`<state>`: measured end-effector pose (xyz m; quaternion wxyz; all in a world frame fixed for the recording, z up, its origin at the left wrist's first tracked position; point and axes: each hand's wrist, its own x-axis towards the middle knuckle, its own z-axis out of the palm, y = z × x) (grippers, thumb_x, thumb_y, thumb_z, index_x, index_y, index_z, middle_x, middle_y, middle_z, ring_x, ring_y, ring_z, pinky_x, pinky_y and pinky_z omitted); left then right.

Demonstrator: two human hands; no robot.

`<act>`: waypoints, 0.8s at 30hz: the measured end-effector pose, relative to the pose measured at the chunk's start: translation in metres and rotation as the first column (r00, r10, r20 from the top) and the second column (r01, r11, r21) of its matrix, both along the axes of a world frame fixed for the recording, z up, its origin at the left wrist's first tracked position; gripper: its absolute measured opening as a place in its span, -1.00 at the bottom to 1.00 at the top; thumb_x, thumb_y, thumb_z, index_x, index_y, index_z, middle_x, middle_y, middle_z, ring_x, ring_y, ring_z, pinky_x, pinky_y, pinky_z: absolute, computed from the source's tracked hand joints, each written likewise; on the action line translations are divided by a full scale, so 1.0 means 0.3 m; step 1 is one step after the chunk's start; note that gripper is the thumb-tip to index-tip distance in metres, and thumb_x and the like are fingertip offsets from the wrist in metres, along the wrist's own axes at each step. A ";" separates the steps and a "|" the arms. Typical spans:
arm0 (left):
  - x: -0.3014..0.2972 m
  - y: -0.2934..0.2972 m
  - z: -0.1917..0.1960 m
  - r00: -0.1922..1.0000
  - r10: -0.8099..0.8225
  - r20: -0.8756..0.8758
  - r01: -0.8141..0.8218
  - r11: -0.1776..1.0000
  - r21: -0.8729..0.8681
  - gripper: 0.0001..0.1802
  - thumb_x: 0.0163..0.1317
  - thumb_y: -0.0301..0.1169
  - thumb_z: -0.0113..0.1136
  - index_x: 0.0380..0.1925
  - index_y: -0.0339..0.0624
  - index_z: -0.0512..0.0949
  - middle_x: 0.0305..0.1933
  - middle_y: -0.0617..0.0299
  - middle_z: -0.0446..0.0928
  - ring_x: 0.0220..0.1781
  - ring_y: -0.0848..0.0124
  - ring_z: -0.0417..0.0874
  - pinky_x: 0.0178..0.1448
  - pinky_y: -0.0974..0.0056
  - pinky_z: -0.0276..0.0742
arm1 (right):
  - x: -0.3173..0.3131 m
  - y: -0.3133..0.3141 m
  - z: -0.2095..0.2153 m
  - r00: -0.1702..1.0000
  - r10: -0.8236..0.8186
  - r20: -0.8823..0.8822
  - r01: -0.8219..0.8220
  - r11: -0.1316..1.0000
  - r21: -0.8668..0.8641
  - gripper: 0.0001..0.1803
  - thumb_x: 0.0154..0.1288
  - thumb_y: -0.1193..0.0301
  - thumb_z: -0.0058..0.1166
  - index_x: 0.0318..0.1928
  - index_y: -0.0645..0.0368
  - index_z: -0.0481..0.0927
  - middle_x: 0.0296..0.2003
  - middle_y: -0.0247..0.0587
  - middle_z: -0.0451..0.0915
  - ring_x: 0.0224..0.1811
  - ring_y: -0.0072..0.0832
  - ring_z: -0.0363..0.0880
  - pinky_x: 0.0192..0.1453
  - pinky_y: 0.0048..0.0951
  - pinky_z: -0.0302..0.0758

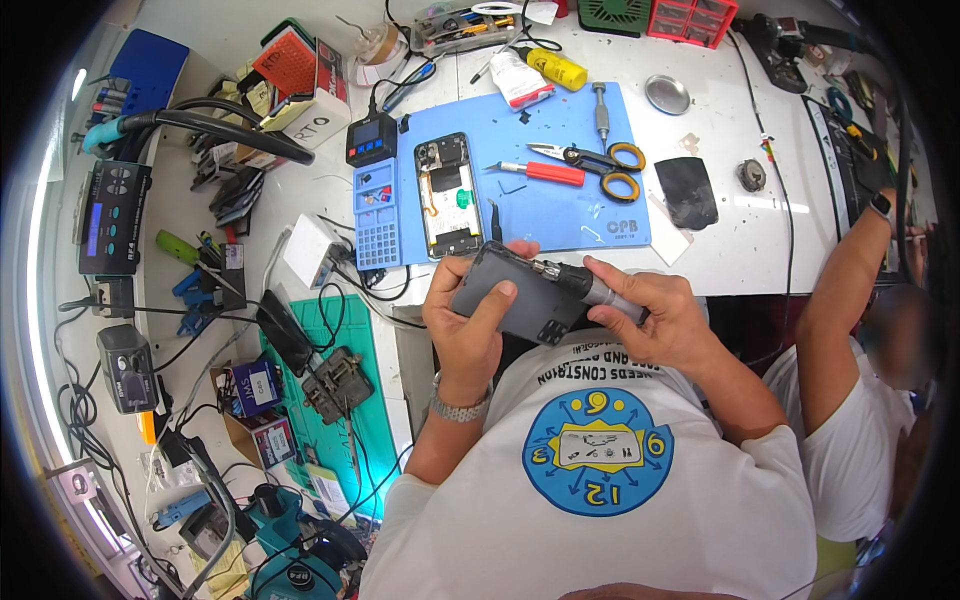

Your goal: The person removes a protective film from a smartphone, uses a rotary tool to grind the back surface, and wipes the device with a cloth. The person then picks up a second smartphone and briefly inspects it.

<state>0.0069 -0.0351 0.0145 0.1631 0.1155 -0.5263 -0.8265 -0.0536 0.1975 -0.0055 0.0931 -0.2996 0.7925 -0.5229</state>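
Note:
My left hand (466, 318) is closed round a dark grey phone back panel or phone (520, 296) with a camera block at its lower right corner; which of the two I cannot tell. My right hand (655, 312) grips a grey and black handheld tool (600, 290), perhaps a rotary grinder, with its metal tip end (546, 268) against or close by the panel's upper edge. Beyond my hands an opened phone (449, 197) with bare inner parts lies on the blue mat (560, 115). Black tweezers (496, 224) rest beside it.
Orange-handled scissors (598, 162), a red-handled knife (545, 173) and a screwdriver (601, 110) lie on the mat. A black square sheet (687, 191) sits to its right. At the far right another person's arm (850, 265) reaches the table. Cables and devices crowd the left side.

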 end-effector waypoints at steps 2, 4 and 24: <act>-0.001 -0.014 -0.011 0.998 -0.052 -0.027 0.054 0.997 0.060 -0.73 0.56 -0.55 0.28 0.15 -0.49 0.58 0.04 -0.21 0.77 0.02 0.07 0.88 0.14 0.03 0.86 | 0.001 0.000 -0.004 1.000 0.012 -0.016 -0.012 1.000 0.001 -0.34 0.32 0.34 0.57 0.43 0.02 0.70 -0.62 -0.21 0.51 -0.62 -0.46 0.41 -0.47 -0.36 0.32; -0.004 -0.011 0.005 0.997 -0.021 0.078 0.021 1.000 0.002 -0.70 0.55 -0.53 0.31 0.16 -0.52 0.61 0.01 -0.21 0.78 0.02 0.07 0.88 0.14 0.04 0.86 | 0.001 0.005 -0.008 0.999 0.025 -0.034 -0.025 1.000 0.013 -0.33 0.32 0.33 0.57 0.43 0.00 0.70 -0.62 -0.20 0.52 -0.63 -0.44 0.42 -0.47 -0.35 0.32; -0.003 0.058 -0.003 0.991 0.108 0.084 -0.108 0.994 -0.009 -0.68 0.58 -0.49 0.30 0.12 -0.61 0.67 -0.01 -0.09 0.79 0.03 0.21 0.83 0.21 0.13 0.77 | 0.020 -0.010 -0.014 0.997 -0.062 -0.049 0.062 0.998 -0.001 -0.32 0.28 0.37 0.56 0.43 -0.02 0.71 -0.62 -0.25 0.47 -0.65 -0.44 0.36 -0.52 -0.31 0.30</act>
